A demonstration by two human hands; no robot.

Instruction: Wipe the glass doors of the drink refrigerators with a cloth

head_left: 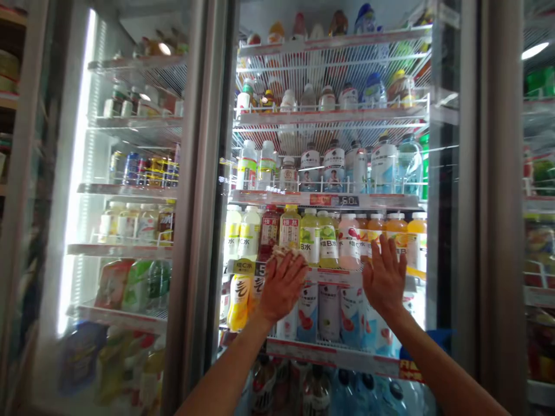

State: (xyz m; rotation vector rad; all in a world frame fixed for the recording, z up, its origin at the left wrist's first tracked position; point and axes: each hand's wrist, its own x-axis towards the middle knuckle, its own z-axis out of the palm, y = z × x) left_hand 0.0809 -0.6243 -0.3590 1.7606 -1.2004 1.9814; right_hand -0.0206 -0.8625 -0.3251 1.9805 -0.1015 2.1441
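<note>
A pale cloth [291, 250] lies under the left hand [284, 284].

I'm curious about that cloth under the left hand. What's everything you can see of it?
The cloth is pale and looks like fabric, bunched and wrinkled. Mostly its upper edge shows, peeking out past the left hand, which covers the rest. In the picture it overlaps the red-capped bottle and yellow-capped bottle beyond. Its full size is hidden.

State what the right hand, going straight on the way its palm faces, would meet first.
The right hand would probably meet the clear, flat glass door before the orange-capped plastic bottles; depth is unclear, possibly already touching.
</note>
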